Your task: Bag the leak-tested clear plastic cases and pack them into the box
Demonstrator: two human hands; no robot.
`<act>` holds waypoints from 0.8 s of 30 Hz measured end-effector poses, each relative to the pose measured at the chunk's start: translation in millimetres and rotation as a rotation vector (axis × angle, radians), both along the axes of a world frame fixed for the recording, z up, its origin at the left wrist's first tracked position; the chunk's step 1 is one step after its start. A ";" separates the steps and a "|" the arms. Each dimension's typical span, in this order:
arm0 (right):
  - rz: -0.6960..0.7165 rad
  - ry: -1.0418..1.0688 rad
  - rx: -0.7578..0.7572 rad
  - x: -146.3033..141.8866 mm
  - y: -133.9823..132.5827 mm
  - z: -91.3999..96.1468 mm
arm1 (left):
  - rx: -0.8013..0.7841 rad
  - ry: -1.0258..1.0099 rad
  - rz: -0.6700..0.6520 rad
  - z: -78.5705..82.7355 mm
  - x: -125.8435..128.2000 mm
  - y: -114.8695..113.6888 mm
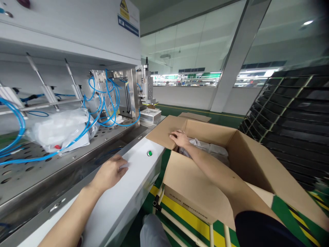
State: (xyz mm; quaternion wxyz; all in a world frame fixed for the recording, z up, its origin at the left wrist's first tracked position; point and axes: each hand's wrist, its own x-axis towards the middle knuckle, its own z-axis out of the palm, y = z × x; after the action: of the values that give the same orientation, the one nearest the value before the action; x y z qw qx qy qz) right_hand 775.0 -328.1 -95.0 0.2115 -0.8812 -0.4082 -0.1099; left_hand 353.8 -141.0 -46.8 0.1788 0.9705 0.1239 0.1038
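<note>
At left, a white machine (pixel 69 24) with a warning label high on the side and metal fixtures beneath. At far right, a tall stack of black trays (pixel 295 130) behind pale bars. Between the two, beside a perforated metal counter (pixel 28 171) and its white ledge (pixel 133 171), an open box (pixel 192 192) above a pipe frame (pixel 157 202) — flaps spread wide, the left flap (pixel 163 133) reaching to the ledge's far end. Inside the box, white-wrapped bundles (pixel 214 149), partly behind the right forearm. On the counter, a clear bag (pixel 59 127) of white contents, with blue tubes (pixel 118 96) looping beside and in front. On the left flap, near the opening, the right hand (pixel 180 138), fingers bent — cannot tell whether pinching the cardboard or merely resting there. Over the ledge, the left hand (pixel 109 171), relaxed and unburdened, fingers loosely curled; cannot tell whether touching the surface below. Just beyond those fingers, set into the ledge, a green button (pixel 149 153).
</note>
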 end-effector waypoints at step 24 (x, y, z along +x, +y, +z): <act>0.006 -0.014 -0.004 -1.0 -0.5 0.3 | 0.003 0.014 -0.006 0.8 -0.4 -0.6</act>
State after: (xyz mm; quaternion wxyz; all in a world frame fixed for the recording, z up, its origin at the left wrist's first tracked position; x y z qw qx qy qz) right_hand 774.0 -328.6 -94.7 0.2071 -0.8796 -0.4126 -0.1148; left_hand 353.3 -141.6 -46.0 0.1768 0.9718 0.1221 0.0968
